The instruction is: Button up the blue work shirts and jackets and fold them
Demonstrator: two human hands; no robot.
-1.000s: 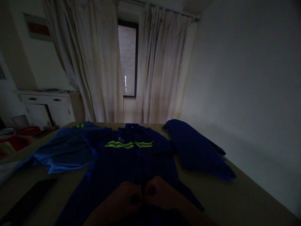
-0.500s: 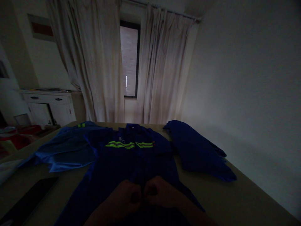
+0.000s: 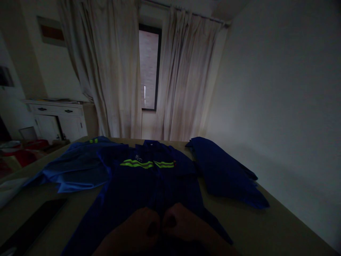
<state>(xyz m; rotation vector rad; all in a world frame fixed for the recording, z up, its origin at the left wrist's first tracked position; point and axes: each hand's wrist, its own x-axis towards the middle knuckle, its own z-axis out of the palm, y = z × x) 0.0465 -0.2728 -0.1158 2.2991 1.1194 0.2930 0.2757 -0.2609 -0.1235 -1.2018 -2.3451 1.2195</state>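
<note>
A dark blue work jacket (image 3: 130,188) lies front up on the table, collar at the far end, a yellow-green reflective stripe (image 3: 137,164) across its chest. Low on its front, near the middle opening, my left hand (image 3: 142,225) is closed with the fingers curled in. Close beside it, my right hand (image 3: 182,222) is closed too, knuckles almost touching the left. Both appear to pinch the jacket's front edges, though the fingertips are dark and partly hidden.
Left of the jacket lies a lighter blue garment (image 3: 77,170); a folded dark blue garment (image 3: 226,170) lies at the right by the wall. A black flat object (image 3: 34,224) rests on the table (image 3: 255,231) at front left. Behind stand curtains (image 3: 117,71) and a white cabinet (image 3: 70,122).
Both hands have moved slightly down, toward me, staying closed and close together. The view has shifted a little; the garments lie as before.
</note>
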